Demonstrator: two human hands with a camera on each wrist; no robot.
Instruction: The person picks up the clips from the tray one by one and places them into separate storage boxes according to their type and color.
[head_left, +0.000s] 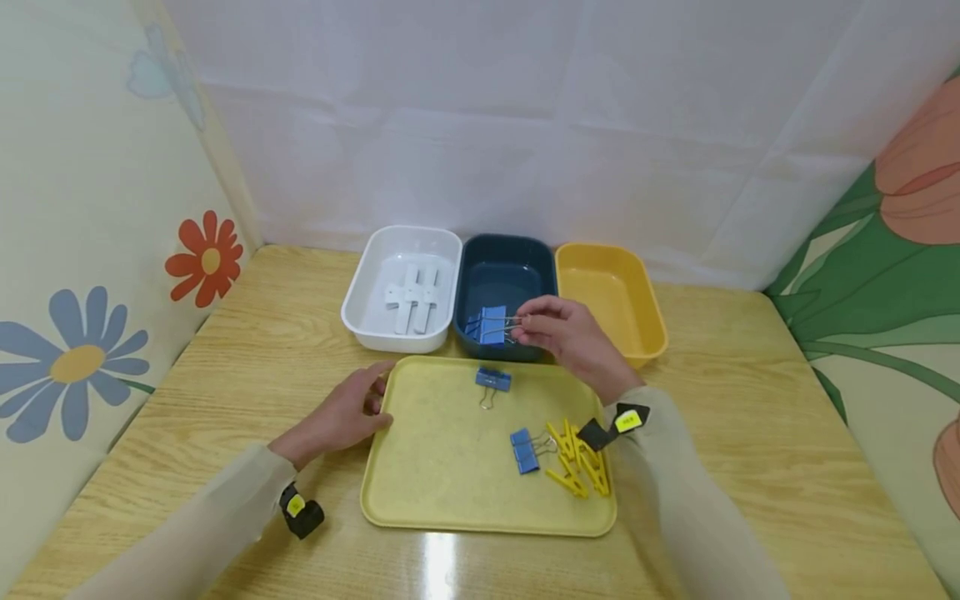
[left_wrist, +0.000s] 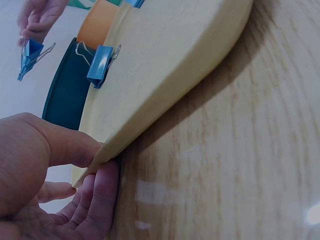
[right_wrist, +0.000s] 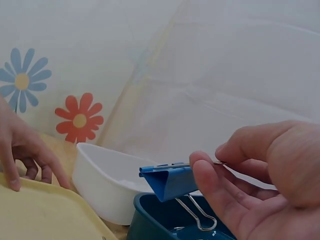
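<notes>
Over the dark blue bin [head_left: 506, 250], my right hand [head_left: 566, 333] pinches a blue binder clip [head_left: 492, 325] by a wire handle. The right wrist view shows this clip's body tilted above the bin's rim, its other handle hanging down. My left hand [head_left: 341, 417] grips the yellow tray [head_left: 442, 475] at its far left corner, thumb on the rim and fingers beneath, as the left wrist view shows. On the tray lie a blue binder clip [head_left: 492, 380] near the far edge, another blue clip [head_left: 525, 451] right of the middle, and several yellow clothespins [head_left: 570, 483].
The white bin [head_left: 363, 321], left of the dark blue one, holds several white flat-handled pieces [head_left: 411, 296]. A yellow-orange bin [head_left: 611, 292] stands at the right. All three bins line the back of the wooden table [head_left: 750, 417], before a white cloth wall [head_left: 465, 150].
</notes>
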